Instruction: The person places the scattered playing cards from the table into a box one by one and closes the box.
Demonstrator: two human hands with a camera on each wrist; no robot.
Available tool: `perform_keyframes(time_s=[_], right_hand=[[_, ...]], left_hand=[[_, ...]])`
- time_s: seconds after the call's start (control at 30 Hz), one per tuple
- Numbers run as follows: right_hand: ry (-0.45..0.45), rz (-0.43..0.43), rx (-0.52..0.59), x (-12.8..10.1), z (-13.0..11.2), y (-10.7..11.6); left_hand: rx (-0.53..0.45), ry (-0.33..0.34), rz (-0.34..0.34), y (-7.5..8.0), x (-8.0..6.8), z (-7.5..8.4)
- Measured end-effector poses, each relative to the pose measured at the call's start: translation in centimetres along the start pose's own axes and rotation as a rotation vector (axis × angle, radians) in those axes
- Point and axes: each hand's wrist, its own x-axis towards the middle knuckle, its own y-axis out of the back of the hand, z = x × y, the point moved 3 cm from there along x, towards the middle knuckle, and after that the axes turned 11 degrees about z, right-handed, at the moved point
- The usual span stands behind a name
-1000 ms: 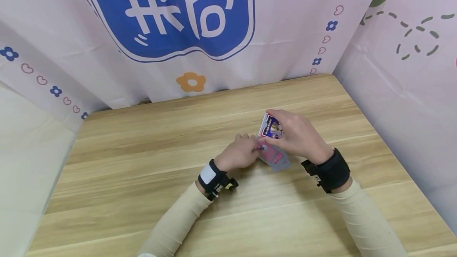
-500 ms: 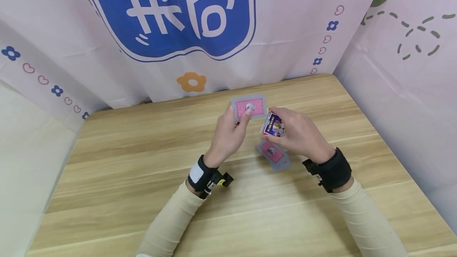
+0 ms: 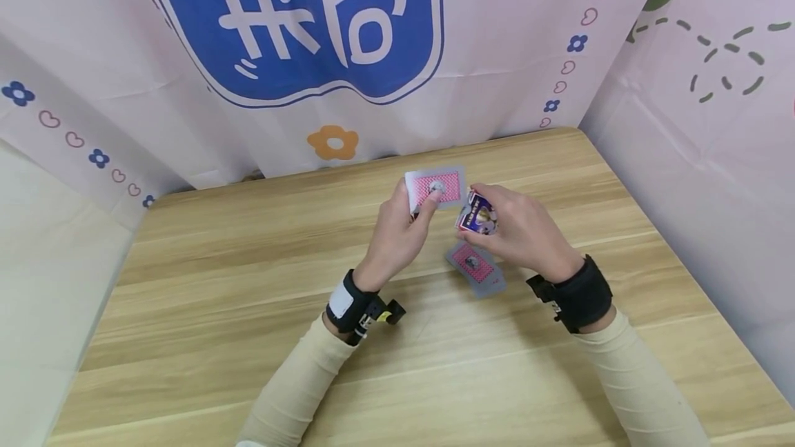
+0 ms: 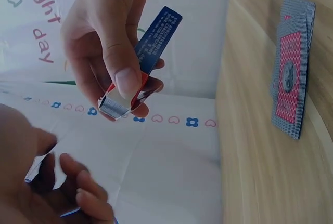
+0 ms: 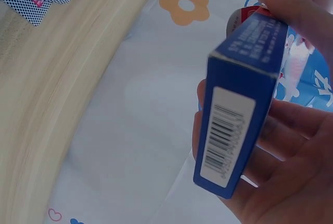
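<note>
Both forearms reach in over the wooden table [image 3: 217, 281]; a few cards [image 3: 475, 267] lie face down just under the right hand [image 3: 522, 230], which lifts a blue card box [image 3: 476, 214] off the table, thumb and fingers curled round its sides; just beside it the left hand [image 3: 397, 230] pinches a single card [image 3: 436, 188] upright, back showing; past them hangs a printed curtain [image 3: 497, 54], so nothing's blocking either hand.

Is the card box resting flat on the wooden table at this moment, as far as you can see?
No, the right hand grips the card box above the table, with only loose cards lying beneath it.
</note>
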Motion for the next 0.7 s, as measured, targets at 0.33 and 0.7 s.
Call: perform_keyframes(time_s=[0.33, 0.7], right_hand=[[0.01, -0.01, -0.03, 0.0, -0.1, 0.1], [0.018, -0.091, -0.034, -0.3, -0.6, -0.8]], left_hand=[[0.135, 0.036, -0.287, 0.4, 0.0, -0.5], [0.147, 0.022, -0.413, 1.3, 0.1, -1.0]])
